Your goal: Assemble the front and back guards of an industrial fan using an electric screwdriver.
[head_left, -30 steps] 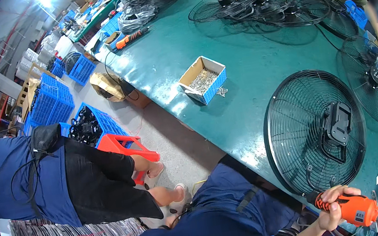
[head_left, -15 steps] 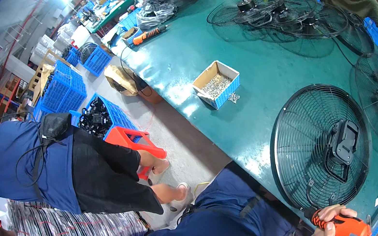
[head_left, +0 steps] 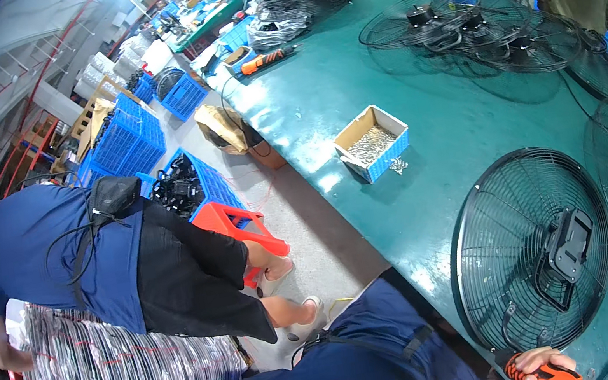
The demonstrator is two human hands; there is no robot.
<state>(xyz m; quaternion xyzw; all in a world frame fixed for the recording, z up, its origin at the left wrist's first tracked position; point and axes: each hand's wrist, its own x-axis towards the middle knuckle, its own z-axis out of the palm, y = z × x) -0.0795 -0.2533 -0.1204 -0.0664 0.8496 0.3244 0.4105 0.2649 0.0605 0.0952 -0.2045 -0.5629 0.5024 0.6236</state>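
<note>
- Head view: our right hand (head_left: 538,361), at the bottom edge, is clamped around an orange power screwdriver (head_left: 546,376).
- The left hand is out of sight.
- The round black wire fan grille (head_left: 531,249) lies flat on the green table (head_left: 353,96), just beyond the tool.
- We judge a fastening step in hand; screws wait in the open blue-sided cardboard box (head_left: 372,143).

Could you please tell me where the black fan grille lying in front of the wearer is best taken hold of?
Probably by the black bracket at the middle of the fan grille, from above: the grille lies flat on the green table, and the bracket stands up as a solid block, whereas the wires are thin.
</note>
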